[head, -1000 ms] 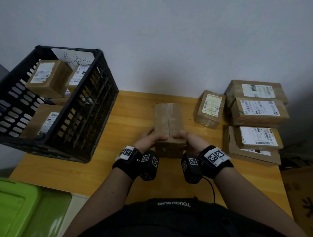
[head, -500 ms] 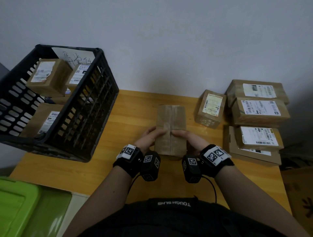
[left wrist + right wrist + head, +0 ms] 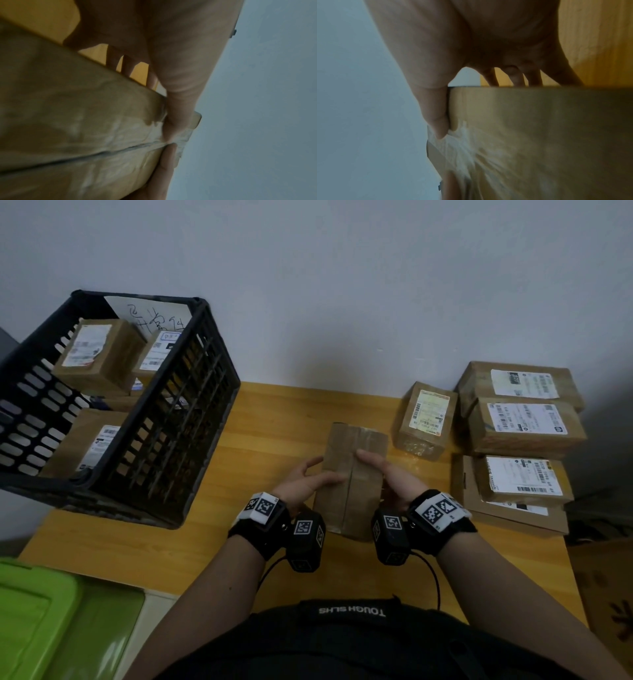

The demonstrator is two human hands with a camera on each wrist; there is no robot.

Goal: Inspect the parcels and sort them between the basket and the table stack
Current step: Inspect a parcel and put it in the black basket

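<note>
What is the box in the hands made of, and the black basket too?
The held parcel looks like brown cardboard, matte, with a shiny clear tape strip along its middle seam; the wrinkled glare in the wrist views suggests tape. The basket seems hard black plastic: its walls are a moulded grid of slots. Left hand and right hand grip the parcel.

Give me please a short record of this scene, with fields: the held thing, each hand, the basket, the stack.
held: parcel, taped seam facing up, no label visible
left hand: grips the parcel's left side
right hand: grips its right side
basket: black, at left, holds labelled boxes
stack: labelled boxes on the table at right
</note>
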